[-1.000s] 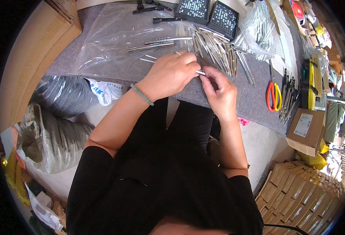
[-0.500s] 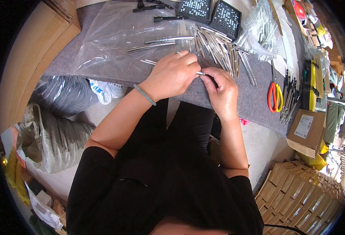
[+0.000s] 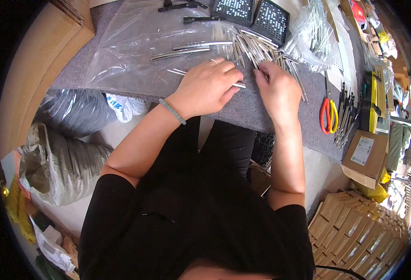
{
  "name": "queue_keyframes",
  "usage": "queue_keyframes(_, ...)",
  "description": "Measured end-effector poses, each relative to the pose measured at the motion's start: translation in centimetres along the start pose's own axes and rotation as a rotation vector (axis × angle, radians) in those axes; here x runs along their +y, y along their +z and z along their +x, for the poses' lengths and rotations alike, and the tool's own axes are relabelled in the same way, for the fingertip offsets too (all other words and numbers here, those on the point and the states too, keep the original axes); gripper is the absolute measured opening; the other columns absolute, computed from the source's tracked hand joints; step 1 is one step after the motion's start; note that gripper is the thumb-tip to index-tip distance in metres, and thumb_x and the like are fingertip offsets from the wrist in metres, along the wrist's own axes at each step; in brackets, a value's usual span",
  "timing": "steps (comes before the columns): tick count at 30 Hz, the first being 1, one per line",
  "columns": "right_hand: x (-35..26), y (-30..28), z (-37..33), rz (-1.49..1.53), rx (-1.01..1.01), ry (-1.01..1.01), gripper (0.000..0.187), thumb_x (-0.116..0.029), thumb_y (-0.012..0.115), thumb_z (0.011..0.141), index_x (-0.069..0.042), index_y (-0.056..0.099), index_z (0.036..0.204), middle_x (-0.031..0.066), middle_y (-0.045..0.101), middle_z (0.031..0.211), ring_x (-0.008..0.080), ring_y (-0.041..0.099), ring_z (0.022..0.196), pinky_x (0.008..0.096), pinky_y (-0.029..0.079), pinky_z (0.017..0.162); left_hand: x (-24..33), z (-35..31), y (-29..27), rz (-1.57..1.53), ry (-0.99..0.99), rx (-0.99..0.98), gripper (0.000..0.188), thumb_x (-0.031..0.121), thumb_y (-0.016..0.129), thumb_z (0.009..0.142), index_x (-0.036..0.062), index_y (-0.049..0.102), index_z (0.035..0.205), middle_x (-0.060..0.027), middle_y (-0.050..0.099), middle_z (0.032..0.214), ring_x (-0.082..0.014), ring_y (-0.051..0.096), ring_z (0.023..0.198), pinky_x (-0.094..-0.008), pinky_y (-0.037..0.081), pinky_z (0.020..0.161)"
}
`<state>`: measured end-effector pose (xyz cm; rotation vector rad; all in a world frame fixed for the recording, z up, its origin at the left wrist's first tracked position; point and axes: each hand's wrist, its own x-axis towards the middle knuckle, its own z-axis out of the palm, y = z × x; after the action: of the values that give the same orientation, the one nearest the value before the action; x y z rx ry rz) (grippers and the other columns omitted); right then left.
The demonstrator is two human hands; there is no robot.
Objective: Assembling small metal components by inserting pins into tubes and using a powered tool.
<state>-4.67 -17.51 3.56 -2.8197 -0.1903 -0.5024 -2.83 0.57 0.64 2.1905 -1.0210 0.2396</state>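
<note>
My left hand (image 3: 210,87) is closed round a thin silver metal tube (image 3: 239,85), whose end pokes out between thumb and fingers; the rest is hidden in the palm. At the near edge of a loose heap of metal tubes (image 3: 252,46), my right hand (image 3: 280,88) has its thumb and fingers drawn together. Whatever lies between those fingertips is too covered to make out. A few longer curved metal strips (image 3: 182,53) lie on a clear plastic sheet (image 3: 126,51), beyond my left hand. Short thin rods (image 3: 176,72) rest close to that hand's knuckles.
Two black trays (image 3: 270,22) of small shiny pieces stand behind the heap. Right of them is a clear bag of thin rods (image 3: 310,39). Scissors with red and yellow handles (image 3: 328,115) lie at the right, near a cardboard box (image 3: 365,156). Black clips (image 3: 200,20) lie at the back.
My right hand has left the tube in my left hand and moved right and away from me to the heap. My left hand stays nearly in place, still holding the tube.
</note>
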Motion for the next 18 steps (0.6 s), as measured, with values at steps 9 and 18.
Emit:
queue_keyframes(9, -0.4, -2.3, 1.1, 0.135, -0.273, 0.156, 0.051, -0.007, 0.056, 0.071, -0.006, 0.051, 0.121, 0.0175, 0.063, 0.078, 0.036, 0.064, 0.075, 0.042, 0.051, 0.068, -0.4, 0.0, 0.4, -0.029, 0.011, 0.014, 0.016, 0.015, 0.065, 0.078, 0.0079, 0.063, 0.091, -0.0068, 0.056, 0.088, -0.0262, 0.055, 0.084, -0.0359, 0.047, 0.072)
queue_keyframes(18, 0.7, -2.4, -3.8, 0.284, -0.323, 0.269, 0.022, -0.014, 0.06, 0.08, -0.008, 0.06, 0.101, 0.0144, 0.064, 0.083, 0.0317, 0.064, 0.077, 0.0415, 0.049, 0.068, -0.3, 0.2, 0.3, 0.055, 0.064, -0.076, 0.019, 0.014, 0.064, 0.079, 0.0143, 0.065, 0.098, -0.0052, 0.053, 0.085, -0.0238, 0.055, 0.084, -0.0353, 0.047, 0.071)
